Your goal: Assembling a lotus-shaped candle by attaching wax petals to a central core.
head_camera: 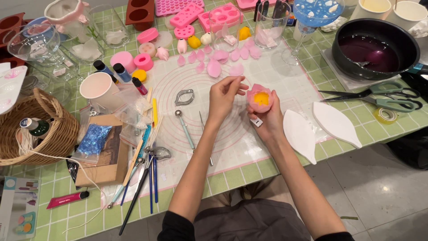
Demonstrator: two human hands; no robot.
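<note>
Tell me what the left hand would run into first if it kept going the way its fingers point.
The left hand points its pinched fingertips right, toward the pink flower with the yellow centre cupped in the right hand. That flower would likely be met first; the gap looks small, though depth is hard to judge.

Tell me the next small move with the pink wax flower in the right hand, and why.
Probably take another loose pink wax petal from the mat. The right hand cups the pink wax flower with the yellow centre, the left hand pinches at its edge, and spare petals lie just beyond.
</note>
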